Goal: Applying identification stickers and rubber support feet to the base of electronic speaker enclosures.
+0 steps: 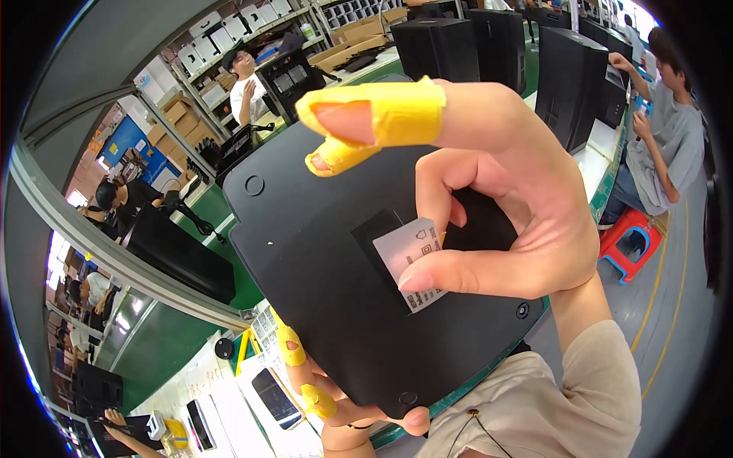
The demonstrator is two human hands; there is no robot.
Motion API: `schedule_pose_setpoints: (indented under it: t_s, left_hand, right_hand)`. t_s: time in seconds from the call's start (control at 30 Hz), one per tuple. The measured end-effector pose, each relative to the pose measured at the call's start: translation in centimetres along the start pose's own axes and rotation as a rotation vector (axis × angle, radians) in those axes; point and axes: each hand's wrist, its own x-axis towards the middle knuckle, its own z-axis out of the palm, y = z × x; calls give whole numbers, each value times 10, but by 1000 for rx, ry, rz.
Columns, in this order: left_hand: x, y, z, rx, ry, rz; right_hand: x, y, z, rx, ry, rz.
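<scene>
A flat black casing [305,244] with rounded corners and small round feet fills the middle, tilted toward me. My left hand [343,404] grips it at its lower left edge, yellow tape around the fingertips. Over the casing, my right hand [534,206] pinches a silver-grey printed label [393,252] between the thumb and a bent finger. Two other fingers of that hand, wrapped in yellow tape, stretch out to the left. The label overlaps a dark rectangular patch [369,229] on the casing; whether it touches the surface I cannot tell.
Phones [275,397] lie on the white worktop at lower left. Tall black units [569,84] stand along the green bench behind. A person [664,137] works at the right by a red-and-blue stool [630,244]. A metal frame post [114,267] curves along the left.
</scene>
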Motion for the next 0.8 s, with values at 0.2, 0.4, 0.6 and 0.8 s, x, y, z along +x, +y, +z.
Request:
schedule_pose_setpoints:
  t_s: [0.2,0.4,0.6,0.8]
  left_hand:
    - [0,1,0,40,-73,-35]
    - [-4,10,0,50,-44,-99]
    - [-10,5,8,-13,32,-126]
    - [-4,2,9,-14,39,-98]
  right_hand:
    - [9,3,-2,-17,-99,2]
    - [11,0,2,-14,-56,-85]
    - [10,1,-4,-91,-86,-37]
    - [11,7,-4,-152,-93,-108]
